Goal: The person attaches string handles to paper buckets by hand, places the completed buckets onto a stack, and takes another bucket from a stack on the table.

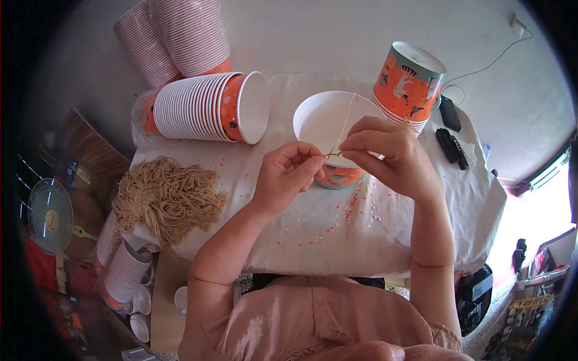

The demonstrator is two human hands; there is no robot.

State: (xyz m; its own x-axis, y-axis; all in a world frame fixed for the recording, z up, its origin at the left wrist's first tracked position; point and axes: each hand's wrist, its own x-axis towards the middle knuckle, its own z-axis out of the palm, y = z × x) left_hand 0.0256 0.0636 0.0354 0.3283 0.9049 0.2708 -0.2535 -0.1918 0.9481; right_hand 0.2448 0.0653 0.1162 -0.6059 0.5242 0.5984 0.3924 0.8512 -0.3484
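A white-lined paper bucket [307,114] with an orange printed outside stands upright in front of me. A thin tan string [347,117] runs from its far rim down to the near side, where both hands meet. My left hand [290,174] is closed in a pinch on the string, just over the near rim. Beside it, my right hand [391,153] also pinches the string, with the thumb and fingers closed. A short bit of string shows between the fingertips; whether it is knotted I cannot tell. A heap of tan strings [168,198] lies to the left.
Nested buckets [198,108] lie on their side at the back left, with taller stacks [189,36] behind. An upside-down stack [406,84] stands back right, near a black phone-like object [450,114] and a black device [451,148]. Orange and white paper dots [355,207] litter the cloth.
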